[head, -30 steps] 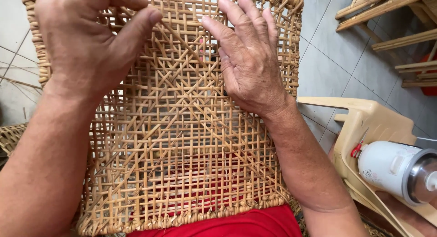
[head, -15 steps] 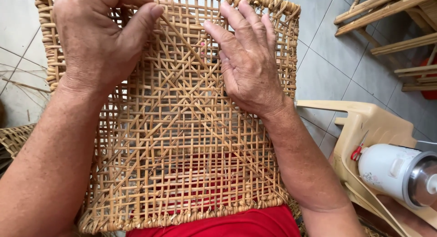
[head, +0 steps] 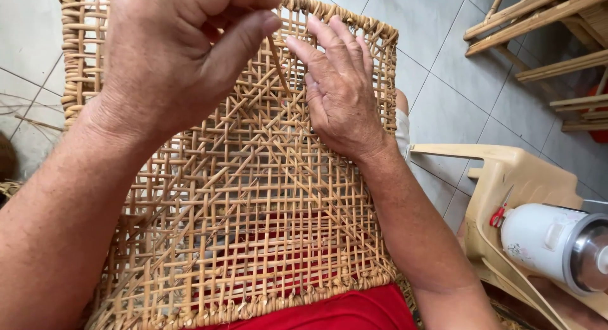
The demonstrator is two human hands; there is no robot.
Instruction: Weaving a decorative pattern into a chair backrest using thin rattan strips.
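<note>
Left hand raised, pinching cane strand

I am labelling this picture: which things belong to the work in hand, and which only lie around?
In the work: woven cane panel; thin cane strand, pinched by left hand; right hand, flat on panel.

Lying about: plastic chair; white jug; red scissors; wooden frames.

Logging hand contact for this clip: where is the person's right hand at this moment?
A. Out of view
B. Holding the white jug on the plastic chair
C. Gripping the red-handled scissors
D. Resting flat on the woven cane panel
D: the right hand lies palm-down with fingers spread on the woven cane panel, while the white jug and red-handled scissors sit untouched on the plastic chair to the side.
</note>
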